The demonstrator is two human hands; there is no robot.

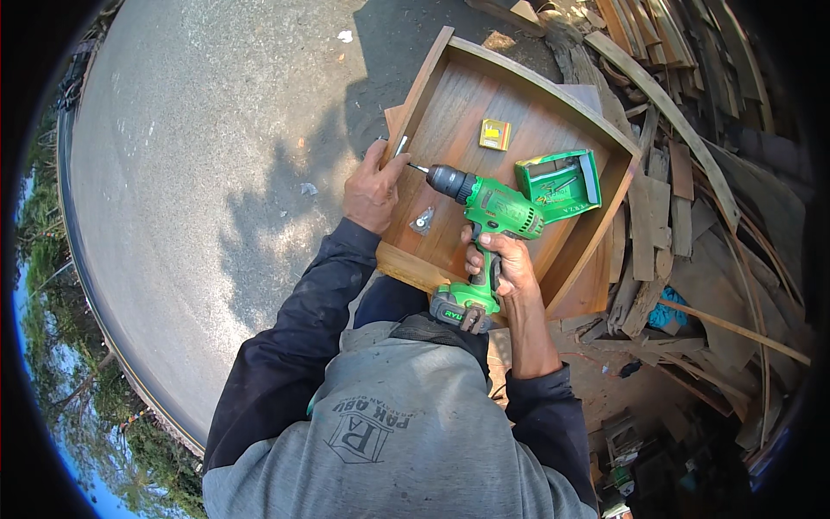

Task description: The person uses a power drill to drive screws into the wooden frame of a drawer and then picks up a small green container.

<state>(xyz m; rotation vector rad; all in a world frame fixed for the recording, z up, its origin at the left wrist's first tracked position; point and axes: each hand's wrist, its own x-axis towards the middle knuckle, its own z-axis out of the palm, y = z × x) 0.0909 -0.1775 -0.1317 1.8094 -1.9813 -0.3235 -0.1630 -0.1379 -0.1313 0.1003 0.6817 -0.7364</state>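
Mid-frame, the right hand [504, 262] grips the drill [506, 208], bit [418, 168] near the drawer's [546, 93] left wall [424, 95], which the left hand [373, 192] clasps. The drawer stands assembled; drilling progress is unclear.

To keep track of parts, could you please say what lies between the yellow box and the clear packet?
In the head view, the black chuck of the green drill lies between them.
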